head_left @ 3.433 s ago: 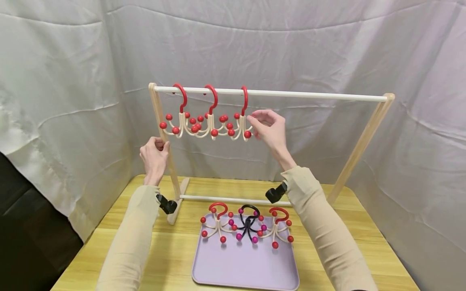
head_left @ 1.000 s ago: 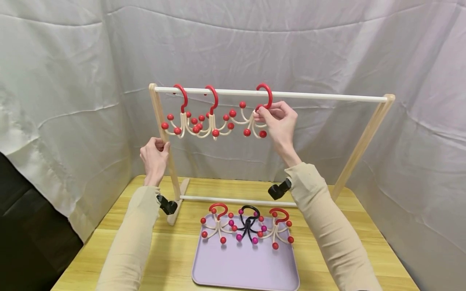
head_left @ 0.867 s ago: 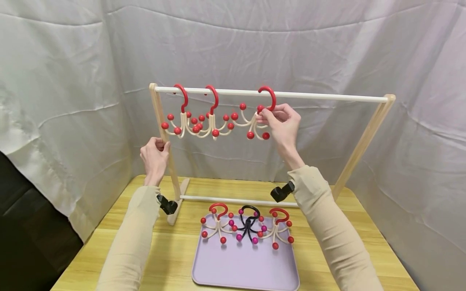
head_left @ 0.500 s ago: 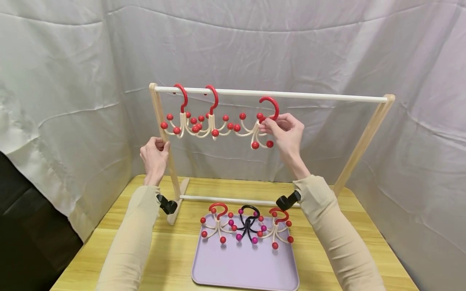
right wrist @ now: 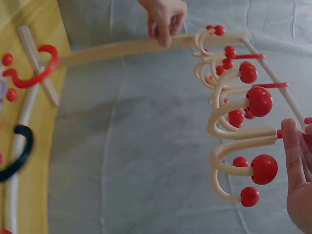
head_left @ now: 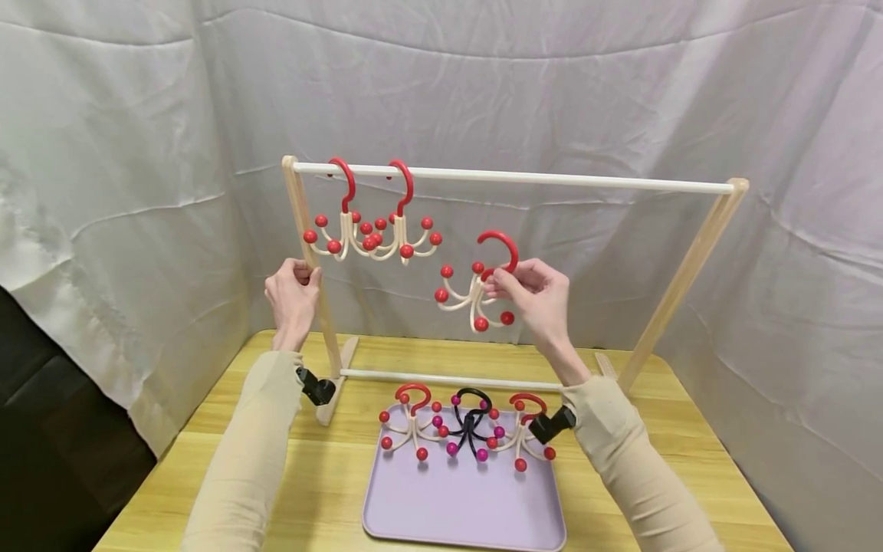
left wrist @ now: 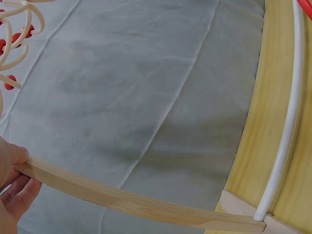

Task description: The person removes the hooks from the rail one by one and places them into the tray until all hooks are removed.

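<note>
My right hand (head_left: 531,291) pinches a cream multi-arm hanger with red balls and a red hook (head_left: 477,287) (right wrist: 239,141), held in the air below the white rail (head_left: 524,179) of the wooden rack. Two like hangers (head_left: 372,230) still hang at the rail's left end. My left hand (head_left: 293,291) (left wrist: 12,187) grips the rack's left wooden post (head_left: 310,264) (left wrist: 126,200). In the right wrist view my fingers (right wrist: 297,180) hold the hanger by its neck.
A lilac tray (head_left: 462,506) lies on the yellow wooden table (head_left: 324,491) and holds two red-hooked hangers (head_left: 414,429) and a black one with pink balls (head_left: 471,429). Grey cloth (head_left: 138,153) hangs behind and at both sides. The rack's right post (head_left: 683,284) leans at the right.
My right hand slid the third hanger rightward along the rail, lifted its hook off, and brought it down and toward me. My left hand has stayed on the post.
</note>
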The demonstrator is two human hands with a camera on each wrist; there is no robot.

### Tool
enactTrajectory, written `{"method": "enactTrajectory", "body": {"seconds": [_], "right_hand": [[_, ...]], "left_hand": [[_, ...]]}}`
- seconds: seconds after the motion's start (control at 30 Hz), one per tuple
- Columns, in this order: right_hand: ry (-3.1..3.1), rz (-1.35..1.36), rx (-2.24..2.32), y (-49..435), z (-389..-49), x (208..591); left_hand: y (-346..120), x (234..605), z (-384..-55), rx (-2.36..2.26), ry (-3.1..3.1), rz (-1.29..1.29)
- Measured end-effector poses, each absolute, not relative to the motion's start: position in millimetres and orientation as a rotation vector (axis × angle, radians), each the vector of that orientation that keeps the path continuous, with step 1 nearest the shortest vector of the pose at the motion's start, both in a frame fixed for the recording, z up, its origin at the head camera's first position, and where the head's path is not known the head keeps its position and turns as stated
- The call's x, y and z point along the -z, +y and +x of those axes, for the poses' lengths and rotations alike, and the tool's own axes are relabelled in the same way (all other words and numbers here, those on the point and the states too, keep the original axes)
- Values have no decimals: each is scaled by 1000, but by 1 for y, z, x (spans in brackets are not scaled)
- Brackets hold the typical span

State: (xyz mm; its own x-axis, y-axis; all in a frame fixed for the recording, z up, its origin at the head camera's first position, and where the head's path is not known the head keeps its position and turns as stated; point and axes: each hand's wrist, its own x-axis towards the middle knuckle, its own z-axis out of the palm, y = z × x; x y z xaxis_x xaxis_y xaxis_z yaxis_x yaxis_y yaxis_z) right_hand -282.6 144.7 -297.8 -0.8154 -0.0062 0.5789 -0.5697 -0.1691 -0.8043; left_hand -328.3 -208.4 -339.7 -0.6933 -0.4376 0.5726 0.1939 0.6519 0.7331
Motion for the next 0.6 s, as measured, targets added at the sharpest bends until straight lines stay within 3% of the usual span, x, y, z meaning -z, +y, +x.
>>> {"method": "enactTrajectory", "body": {"seconds": [0.6], "right_hand": [[-1887,915,-2166,123,-241,376]], "left_hand": [[-208,339,-328,1061,-2099,192]]}}
